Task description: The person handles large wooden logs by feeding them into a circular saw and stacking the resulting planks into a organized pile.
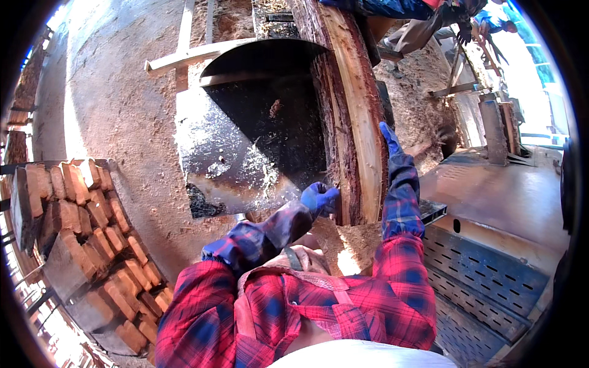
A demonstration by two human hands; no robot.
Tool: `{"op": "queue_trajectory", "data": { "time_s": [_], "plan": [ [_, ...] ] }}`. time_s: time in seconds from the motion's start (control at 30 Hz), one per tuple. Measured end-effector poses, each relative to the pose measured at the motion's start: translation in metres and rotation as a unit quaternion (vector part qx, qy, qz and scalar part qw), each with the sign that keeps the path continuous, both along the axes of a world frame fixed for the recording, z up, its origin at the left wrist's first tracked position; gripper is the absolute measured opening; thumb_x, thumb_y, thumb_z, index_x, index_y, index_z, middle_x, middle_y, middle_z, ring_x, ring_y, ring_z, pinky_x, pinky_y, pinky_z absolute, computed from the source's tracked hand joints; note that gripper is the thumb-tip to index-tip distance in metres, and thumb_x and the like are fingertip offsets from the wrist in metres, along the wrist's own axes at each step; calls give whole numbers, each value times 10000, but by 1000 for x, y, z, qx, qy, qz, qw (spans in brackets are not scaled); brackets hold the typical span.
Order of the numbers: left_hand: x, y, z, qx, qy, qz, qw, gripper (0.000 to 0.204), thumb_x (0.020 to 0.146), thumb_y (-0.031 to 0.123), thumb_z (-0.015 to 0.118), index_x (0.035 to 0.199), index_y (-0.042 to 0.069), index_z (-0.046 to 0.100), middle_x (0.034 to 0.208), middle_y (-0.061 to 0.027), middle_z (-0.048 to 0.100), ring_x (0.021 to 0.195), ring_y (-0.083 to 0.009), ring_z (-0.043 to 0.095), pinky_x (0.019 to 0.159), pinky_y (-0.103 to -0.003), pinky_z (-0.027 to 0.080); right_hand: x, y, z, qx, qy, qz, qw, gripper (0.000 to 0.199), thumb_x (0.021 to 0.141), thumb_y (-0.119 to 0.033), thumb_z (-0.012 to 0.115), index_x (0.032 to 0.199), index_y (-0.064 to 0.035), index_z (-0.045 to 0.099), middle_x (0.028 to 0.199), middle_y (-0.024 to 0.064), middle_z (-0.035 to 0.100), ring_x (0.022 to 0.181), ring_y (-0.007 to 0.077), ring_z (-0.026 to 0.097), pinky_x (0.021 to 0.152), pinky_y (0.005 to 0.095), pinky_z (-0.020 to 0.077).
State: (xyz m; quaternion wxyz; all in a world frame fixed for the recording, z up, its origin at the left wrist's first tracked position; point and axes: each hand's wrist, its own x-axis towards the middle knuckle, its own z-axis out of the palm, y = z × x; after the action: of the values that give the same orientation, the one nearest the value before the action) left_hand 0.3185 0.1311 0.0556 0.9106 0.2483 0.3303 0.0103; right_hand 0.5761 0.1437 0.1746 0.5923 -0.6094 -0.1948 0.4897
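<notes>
A long log (362, 129) with rough brown bark along its sides and a pale cut strip on top runs from the top of the view toward me. My left hand (319, 199), in a blue glove, is closed beside its near left edge. The fingertips meet the bark there, and what they may grip is hidden. Along the log's right side lies my right hand (391, 140), also blue-gloved, fingers stretched forward and flat against the wood. Left of the log is a worn metal table (227, 141) strewn with sawdust. A dark curved plate (264, 61) covers its far part.
Cut wood blocks (80, 214) are stacked at the left. A slotted metal panel (485, 270) and a brown metal surface (491, 190) are at my right. Beyond the log, a co-worker's blue sleeve (392, 7) shows; another person (494, 21) is at the upper right. Sawdust coats the ground.
</notes>
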Motion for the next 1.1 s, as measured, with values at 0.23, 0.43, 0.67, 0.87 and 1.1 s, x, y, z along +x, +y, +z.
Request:
{"op": "queue_trajectory", "data": {
  "time_s": [0.23,0.43,0.67,0.87,1.1],
  "plan": [
    [29,21,-1,641,-25,194,742,883,738,405,711,1347,-61,273,1363,-283,310,1265,-385,338,1048,-397,292,10,8,-15,-61,150,36,986,541,893,-454,509,1260,-57,516,1191,57,581,1008,206,594,945,335,448],
    [52,-9,10,565,38,255,784,924,752,355,682,1389,-56,155,1410,-320,176,1315,-446,212,1086,-458,196,102,-10,-85,-143,-86,67,984,532,893,-451,519,1236,-45,532,1169,27,578,1024,165,556,927,306,427],
    [68,-9,2,522,17,332,786,876,727,322,686,1382,-48,236,1417,-252,238,1341,-385,183,1097,-444,135,-3,73,25,92,-657,181,726,467,796,-386,661,1054,-4,588,940,94,608,869,242,575,806,361,459],
    [73,-30,-17,289,-81,379,875,352,797,105,597,1141,98,524,1154,-63,518,1056,-165,491,912,-338,408,-85,82,-41,76,-574,690,435,381,762,-419,581,762,-42,629,761,113,605,788,275,572,802,394,429],
    [68,-2,12,430,-55,399,808,267,790,136,635,1042,77,568,1080,-66,554,966,-165,532,833,-307,440,-87,81,-39,152,-612,606,485,373,746,-435,586,650,-77,632,660,85,593,730,256,575,805,382,425]
  ]
}}
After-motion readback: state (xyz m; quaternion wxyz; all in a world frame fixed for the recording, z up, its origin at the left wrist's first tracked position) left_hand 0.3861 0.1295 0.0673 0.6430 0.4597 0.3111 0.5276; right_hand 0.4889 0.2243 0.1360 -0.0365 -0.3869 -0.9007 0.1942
